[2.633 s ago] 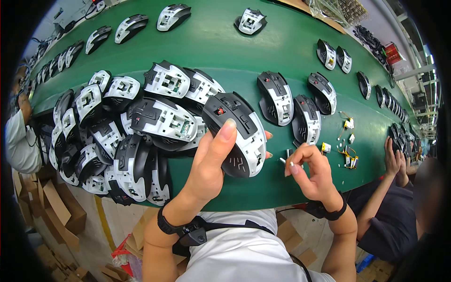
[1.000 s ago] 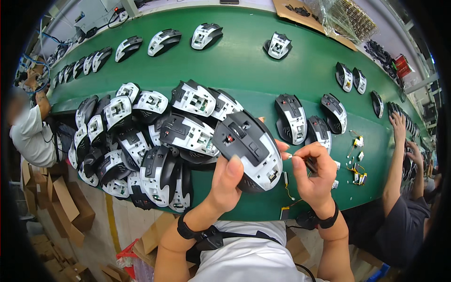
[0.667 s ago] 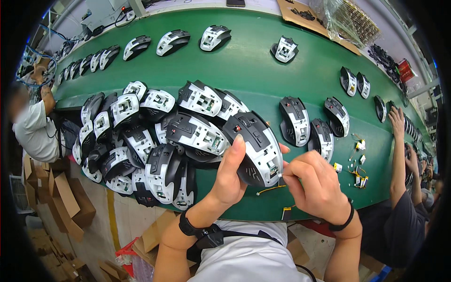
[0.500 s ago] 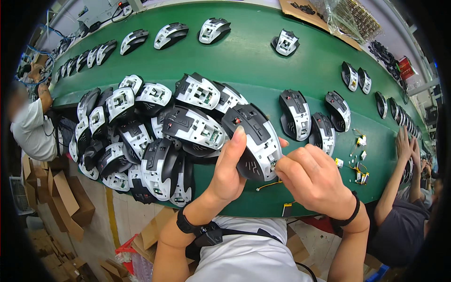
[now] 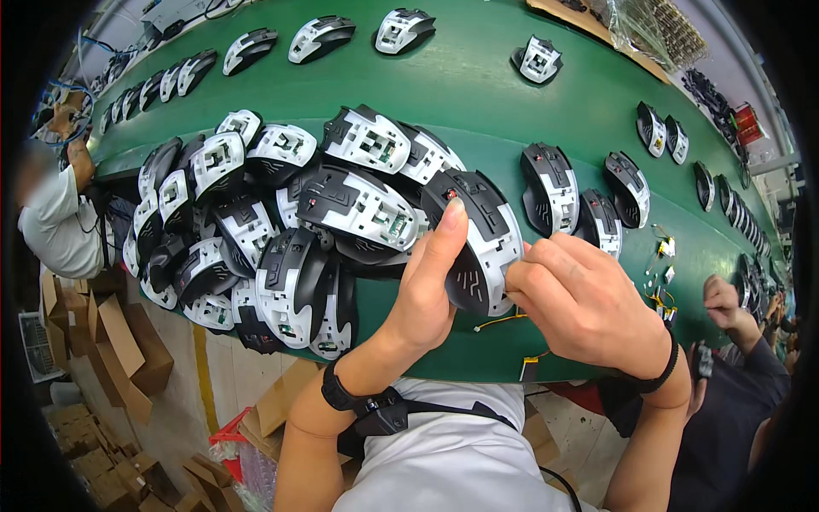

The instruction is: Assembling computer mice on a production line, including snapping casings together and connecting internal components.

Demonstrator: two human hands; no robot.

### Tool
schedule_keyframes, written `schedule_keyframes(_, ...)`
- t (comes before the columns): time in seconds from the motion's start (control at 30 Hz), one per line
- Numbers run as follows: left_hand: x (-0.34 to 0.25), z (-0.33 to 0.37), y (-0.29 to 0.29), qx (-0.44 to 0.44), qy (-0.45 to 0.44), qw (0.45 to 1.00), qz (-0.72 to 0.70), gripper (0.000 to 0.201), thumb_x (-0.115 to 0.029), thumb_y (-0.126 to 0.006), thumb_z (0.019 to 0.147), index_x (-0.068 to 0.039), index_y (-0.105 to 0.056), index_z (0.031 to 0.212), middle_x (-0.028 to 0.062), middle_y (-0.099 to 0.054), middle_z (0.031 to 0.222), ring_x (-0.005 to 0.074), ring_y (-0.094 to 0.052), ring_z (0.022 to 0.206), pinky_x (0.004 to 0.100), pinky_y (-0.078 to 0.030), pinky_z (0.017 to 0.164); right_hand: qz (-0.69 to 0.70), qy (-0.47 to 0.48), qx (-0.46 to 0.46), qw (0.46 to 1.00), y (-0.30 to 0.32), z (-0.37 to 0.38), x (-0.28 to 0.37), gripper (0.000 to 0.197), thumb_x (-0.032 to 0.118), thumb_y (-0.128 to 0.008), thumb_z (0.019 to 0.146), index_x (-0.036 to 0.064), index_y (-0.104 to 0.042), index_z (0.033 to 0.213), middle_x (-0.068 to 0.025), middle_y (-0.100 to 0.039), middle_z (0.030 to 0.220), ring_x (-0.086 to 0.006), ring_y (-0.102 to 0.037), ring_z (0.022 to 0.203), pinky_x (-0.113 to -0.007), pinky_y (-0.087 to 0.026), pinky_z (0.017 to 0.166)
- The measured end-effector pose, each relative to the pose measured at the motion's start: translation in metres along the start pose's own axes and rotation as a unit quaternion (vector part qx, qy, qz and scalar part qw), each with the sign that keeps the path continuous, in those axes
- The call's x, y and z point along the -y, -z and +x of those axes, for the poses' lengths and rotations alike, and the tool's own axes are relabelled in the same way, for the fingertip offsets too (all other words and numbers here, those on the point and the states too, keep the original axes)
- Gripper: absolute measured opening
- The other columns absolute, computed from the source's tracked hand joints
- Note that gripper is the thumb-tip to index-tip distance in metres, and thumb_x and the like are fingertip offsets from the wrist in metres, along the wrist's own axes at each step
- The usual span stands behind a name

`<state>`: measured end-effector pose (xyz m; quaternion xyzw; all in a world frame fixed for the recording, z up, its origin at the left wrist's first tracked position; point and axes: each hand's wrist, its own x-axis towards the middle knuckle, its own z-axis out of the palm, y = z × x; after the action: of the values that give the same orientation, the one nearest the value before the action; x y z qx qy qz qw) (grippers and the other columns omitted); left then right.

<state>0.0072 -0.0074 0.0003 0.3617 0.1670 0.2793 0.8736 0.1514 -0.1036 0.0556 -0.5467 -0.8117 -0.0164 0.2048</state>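
A green table (image 5: 478,111) curves across your workplace, with rows of part-built mice (image 5: 322,38) along its far side and cardboard boxes (image 5: 119,346) on the floor to your left. Your left hand (image 5: 426,294) is clamped around a black-and-white mouse shell (image 5: 486,252), thumb on its upper side near the black buttons. The shell is held above the table in front of you, just right of the heaped mouse shells (image 5: 358,209).

Its long axis runs mostly away from you, slanting a little: the black button end points away and slightly left, the white end toward you and slightly right. That white end is what counts here, since your right hand (image 5: 584,299) meets it from the right, fingers drawn together at its edge. From this hand, the shell lies to the left, its button end leading farther off. Both hands are at the shell; the left has the body, the right is nearer the white end. Your own fingers cover the spot, so I can't tell what, if anything, is pinched between them.

Below the shell, a yellow lead (image 5: 499,322) lies on the table, and a small battery (image 5: 531,369) rests by its near edge. More wired batteries (image 5: 666,247) lie farther right.
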Motion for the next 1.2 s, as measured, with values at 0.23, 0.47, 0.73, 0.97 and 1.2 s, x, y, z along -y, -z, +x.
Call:
schedule_keyframes(0.23, 0.006, 0.005, 0.003, -0.024, 0.029, 0.999, -0.04, 0.051, -0.044, -0.034, 0.104, -0.002, -0.059, 0.115, 0.0069, -0.066, 0.104, 0.0131, -0.063, 0.094, 0.0285, -0.049, 0.084, 0.013, -0.007, 0.03, 0.999, 0.005, 0.004, -0.006, 0.023, 0.008, -0.062, 0.065, 0.0013, -0.054, 0.085, -0.0073, -0.047, 0.079, -0.021, -0.051, 0.067, -0.032, -0.045, 0.059)
schedule_keyframes(0.47, 0.002, 0.004, 0.004, -0.035, 0.016, 0.999, -0.035, 0.049, -0.044, -0.035, 0.104, -0.002, -0.06, 0.112, 0.0068, -0.066, 0.101, 0.0135, -0.064, 0.091, 0.0282, -0.05, 0.082, -0.037, 0.004, 0.015, 0.999, -0.003, 0.009, -0.006, 0.02, 0.008, -0.062, 0.064, 0.0027, -0.052, 0.081, -0.0064, -0.046, 0.077, -0.0198, -0.05, 0.066, -0.031, -0.044, 0.057)
schedule_keyframes(0.73, 0.005, 0.007, 0.001, -0.042, 0.043, 0.998, -0.036, 0.053, -0.046, -0.036, 0.104, -0.001, -0.063, 0.1, 0.0092, -0.068, 0.092, 0.0129, -0.065, 0.083, 0.0264, -0.051, 0.078, -0.052, 0.009, 0.012, 0.999, -0.003, -0.001, -0.004, 0.027, 0.007, -0.064, 0.062, -0.0013, -0.059, 0.087, -0.0081, -0.056, 0.085, -0.0187, -0.052, 0.064, -0.031, -0.044, 0.055)
schedule_keyframes(0.97, 0.005, 0.007, 0.005, -0.049, 0.032, 0.996, -0.06, 0.056, -0.05, -0.036, 0.102, -0.001, -0.062, 0.101, 0.0106, -0.068, 0.09, 0.0147, -0.066, 0.079, 0.0271, -0.053, 0.075, 0.061, 0.004, -0.058, 0.996, -0.012, 0.003, -0.009, 0.026, 0.002, -0.072, 0.064, 0.0005, -0.062, 0.087, -0.0073, -0.056, 0.079, -0.0201, -0.052, 0.058, -0.032, -0.044, 0.05)
schedule_keyframes(1.2, 0.007, 0.006, 0.006, -0.043, 0.038, 0.994, -0.097, 0.054, -0.049, -0.035, 0.102, 0.0, -0.059, 0.108, 0.0151, -0.068, 0.09, 0.0205, -0.069, 0.076, 0.0307, -0.056, 0.07, 0.125, -0.091, -0.089, 0.984, -0.025, -0.01, 0.007, 0.032, 0.004, -0.079, 0.065, 0.0028, -0.07, 0.095, -0.0042, -0.057, 0.071, -0.0189, -0.057, 0.058, -0.03, -0.047, 0.051)
